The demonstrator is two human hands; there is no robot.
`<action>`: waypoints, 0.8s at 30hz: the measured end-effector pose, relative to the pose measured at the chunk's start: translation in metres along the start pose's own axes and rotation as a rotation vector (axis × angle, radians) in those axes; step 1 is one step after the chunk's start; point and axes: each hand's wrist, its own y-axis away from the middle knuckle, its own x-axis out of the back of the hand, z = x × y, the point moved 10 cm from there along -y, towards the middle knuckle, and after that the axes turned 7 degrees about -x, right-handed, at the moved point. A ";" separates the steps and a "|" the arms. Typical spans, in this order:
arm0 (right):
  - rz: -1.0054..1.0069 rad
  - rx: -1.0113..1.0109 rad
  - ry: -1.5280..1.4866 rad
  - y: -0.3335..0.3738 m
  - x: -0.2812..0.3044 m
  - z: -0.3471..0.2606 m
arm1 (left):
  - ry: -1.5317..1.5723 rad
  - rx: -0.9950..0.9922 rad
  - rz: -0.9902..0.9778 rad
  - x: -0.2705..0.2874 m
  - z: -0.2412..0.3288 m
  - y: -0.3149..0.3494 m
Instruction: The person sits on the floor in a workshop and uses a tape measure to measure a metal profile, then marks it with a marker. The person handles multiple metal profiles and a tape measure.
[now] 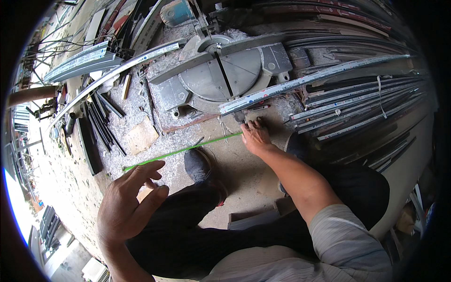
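A thin green tape measure blade [188, 148] stretches across the floor in front of my shoes. Its right end runs into my right hand [256, 136], whose fingers are curled down around it; the case, if it is there, is hidden by the hand. My left hand [134, 202] is raised with thumb and fingers apart, holding nothing, and looks close to the blade's left end. Just beyond my right hand lies the near end of a long pale profile bar [314, 81], which slants off to the right. A marker pen [258, 108] is on the floor by that end.
A grey mitre saw [221, 77] stands ahead on chip-strewn ground. Bundled profiles [361, 105] fill the right side. Dark offcuts [99, 124] and a long bar [127, 62] lie to the left. My shoe [197, 164] is close to the blade.
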 end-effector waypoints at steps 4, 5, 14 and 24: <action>0.026 -0.019 0.067 -0.002 -0.002 -0.002 | 0.005 -0.008 -0.007 0.000 -0.001 -0.004; 0.034 -0.016 0.094 -0.002 -0.003 -0.003 | 0.008 -0.007 -0.008 0.000 -0.001 -0.005; 0.079 -0.031 0.073 0.009 0.013 -0.006 | -0.006 -0.005 -0.012 0.000 0.004 -0.007; 0.593 -0.476 -0.914 0.010 0.052 0.080 | -0.006 -0.076 0.015 0.004 0.016 -0.001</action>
